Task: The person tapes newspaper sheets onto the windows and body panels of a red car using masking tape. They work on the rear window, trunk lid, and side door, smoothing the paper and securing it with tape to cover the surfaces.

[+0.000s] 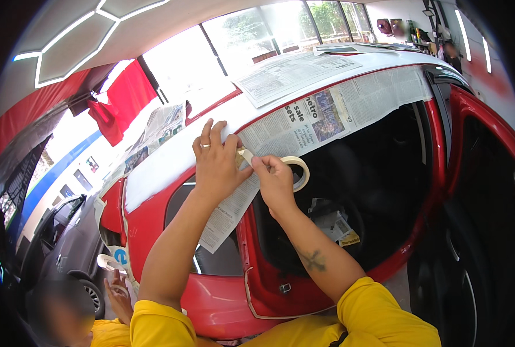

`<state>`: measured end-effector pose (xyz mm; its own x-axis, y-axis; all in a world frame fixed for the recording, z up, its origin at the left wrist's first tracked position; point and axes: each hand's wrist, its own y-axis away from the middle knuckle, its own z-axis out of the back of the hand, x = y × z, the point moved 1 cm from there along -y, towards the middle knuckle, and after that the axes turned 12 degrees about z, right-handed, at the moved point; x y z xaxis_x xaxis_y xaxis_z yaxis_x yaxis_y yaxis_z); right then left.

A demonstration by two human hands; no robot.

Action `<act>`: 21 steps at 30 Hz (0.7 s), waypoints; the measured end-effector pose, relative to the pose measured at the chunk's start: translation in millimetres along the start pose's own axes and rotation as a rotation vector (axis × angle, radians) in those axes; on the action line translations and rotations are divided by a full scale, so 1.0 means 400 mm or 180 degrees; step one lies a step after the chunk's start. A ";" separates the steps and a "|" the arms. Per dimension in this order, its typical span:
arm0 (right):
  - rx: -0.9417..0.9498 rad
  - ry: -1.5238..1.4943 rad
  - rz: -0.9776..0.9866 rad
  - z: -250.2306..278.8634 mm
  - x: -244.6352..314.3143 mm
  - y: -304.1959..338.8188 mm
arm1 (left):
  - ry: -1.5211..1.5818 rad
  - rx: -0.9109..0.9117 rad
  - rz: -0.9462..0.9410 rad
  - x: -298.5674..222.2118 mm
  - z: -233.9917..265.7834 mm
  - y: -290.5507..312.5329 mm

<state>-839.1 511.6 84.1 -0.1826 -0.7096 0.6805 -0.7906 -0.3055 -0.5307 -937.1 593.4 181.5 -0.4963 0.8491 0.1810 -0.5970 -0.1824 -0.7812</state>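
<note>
My left hand, a ring on one finger, rests with spread fingers on the white roof edge of a red car. Its thumb and forefinger are beside a short strip of masking tape. In a pinch, my right hand holds the tape strip, and the cream roll of masking tape hangs just behind its fingers. Under both hands a newspaper sheet slants down over the rear side window. Another newspaper strip runs along the red edge above the open front doorway.
More newspaper covers part of the roof. At lower left a co-worker's hand is near another tape roll. The open red door stands at right. A grey car is parked at left; a red cloth hangs behind.
</note>
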 end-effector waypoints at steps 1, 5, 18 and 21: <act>-0.0003 0.0043 -0.0030 -0.007 -0.018 -0.013 | 0.0004 -0.0023 -0.0007 -0.001 0.002 -0.001; -0.0044 0.0231 -0.0082 -0.018 -0.039 -0.038 | 0.0106 -0.0133 -0.0035 0.003 -0.005 -0.005; -0.0293 0.1165 0.0169 -0.041 -0.070 -0.053 | 0.0177 -0.0258 -0.0231 0.024 0.012 -0.030; -0.0333 0.1478 0.0213 -0.036 -0.065 -0.054 | 0.0333 -0.0358 -0.0262 0.017 0.015 -0.052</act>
<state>-825.7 545.9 85.3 -0.4580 -0.3597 0.8129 -0.8184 -0.1863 -0.5436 -931.9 599.9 202.6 -0.3768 0.9069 0.1884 -0.5557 -0.0586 -0.8293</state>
